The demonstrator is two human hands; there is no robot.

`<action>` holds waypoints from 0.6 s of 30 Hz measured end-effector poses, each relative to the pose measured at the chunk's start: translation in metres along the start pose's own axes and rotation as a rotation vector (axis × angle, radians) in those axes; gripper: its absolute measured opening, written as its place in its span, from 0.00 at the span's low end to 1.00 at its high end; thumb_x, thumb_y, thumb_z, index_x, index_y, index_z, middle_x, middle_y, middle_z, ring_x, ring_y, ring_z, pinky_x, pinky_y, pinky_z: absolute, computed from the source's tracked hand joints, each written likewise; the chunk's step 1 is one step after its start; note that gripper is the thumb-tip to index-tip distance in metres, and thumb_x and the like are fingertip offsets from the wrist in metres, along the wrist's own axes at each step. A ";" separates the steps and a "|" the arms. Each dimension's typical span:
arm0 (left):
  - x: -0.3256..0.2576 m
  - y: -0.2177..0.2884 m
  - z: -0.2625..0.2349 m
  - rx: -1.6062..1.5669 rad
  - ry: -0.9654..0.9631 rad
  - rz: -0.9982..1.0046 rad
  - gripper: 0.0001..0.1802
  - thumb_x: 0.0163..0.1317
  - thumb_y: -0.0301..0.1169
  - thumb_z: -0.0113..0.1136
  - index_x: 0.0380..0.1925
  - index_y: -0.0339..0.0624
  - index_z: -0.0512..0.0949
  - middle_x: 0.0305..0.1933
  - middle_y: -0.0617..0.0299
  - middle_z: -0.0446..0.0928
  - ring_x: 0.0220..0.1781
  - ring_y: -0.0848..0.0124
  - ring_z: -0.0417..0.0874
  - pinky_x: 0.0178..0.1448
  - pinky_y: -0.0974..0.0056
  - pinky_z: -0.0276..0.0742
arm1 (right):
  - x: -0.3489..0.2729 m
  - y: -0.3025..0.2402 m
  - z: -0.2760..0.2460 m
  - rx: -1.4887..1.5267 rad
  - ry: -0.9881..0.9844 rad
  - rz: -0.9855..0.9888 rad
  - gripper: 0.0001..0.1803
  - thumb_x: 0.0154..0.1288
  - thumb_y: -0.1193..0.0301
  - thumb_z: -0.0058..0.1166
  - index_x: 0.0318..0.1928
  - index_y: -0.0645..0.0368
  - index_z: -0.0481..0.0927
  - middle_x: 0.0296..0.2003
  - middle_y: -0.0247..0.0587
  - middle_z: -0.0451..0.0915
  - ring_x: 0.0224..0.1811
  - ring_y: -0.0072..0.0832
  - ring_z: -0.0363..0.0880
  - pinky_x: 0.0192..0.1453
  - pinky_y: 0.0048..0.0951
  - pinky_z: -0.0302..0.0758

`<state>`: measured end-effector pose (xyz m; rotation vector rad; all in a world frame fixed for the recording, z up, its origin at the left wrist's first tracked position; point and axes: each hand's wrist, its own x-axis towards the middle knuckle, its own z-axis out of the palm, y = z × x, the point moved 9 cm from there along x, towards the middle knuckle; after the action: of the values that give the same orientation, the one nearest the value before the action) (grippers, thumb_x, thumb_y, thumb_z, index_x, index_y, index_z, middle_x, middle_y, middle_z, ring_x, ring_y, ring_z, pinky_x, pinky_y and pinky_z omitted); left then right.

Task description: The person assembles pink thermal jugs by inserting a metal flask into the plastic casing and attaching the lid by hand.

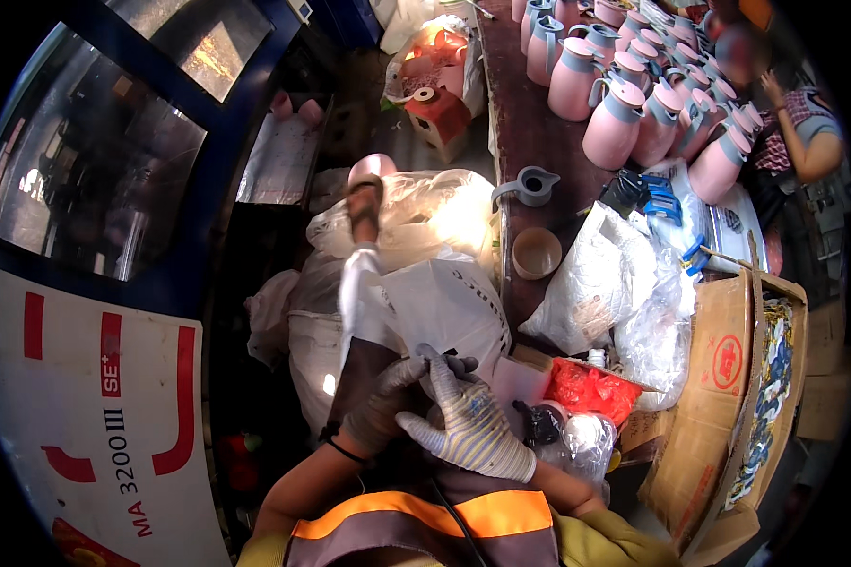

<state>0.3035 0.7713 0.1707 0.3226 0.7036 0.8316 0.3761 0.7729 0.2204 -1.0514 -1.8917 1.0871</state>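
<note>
Left hand (376,410), right hand (475,425) together near white bag (449,307); cannot tell if grip holds anything. Bump could topple grey spout (531,197) beyond bag.

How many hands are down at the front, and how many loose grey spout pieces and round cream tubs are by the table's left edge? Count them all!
Hands: 2 (left hand, right hand)
Loose grey spout piece: 1
Round cream tub: 1
Total: 4
</note>
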 end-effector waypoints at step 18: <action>0.157 0.100 -0.048 0.142 0.218 0.044 0.12 0.63 0.39 0.61 0.39 0.44 0.75 0.35 0.60 0.78 0.37 0.68 0.79 0.52 0.57 0.77 | 0.018 0.183 -0.087 0.383 0.721 0.462 0.28 0.66 0.64 0.60 0.62 0.64 0.70 0.55 0.56 0.76 0.57 0.42 0.77 0.61 0.36 0.74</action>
<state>0.2882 0.9560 0.1182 0.3792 0.9642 0.8683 0.4979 0.8751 0.0935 -1.4346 -0.8569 1.0581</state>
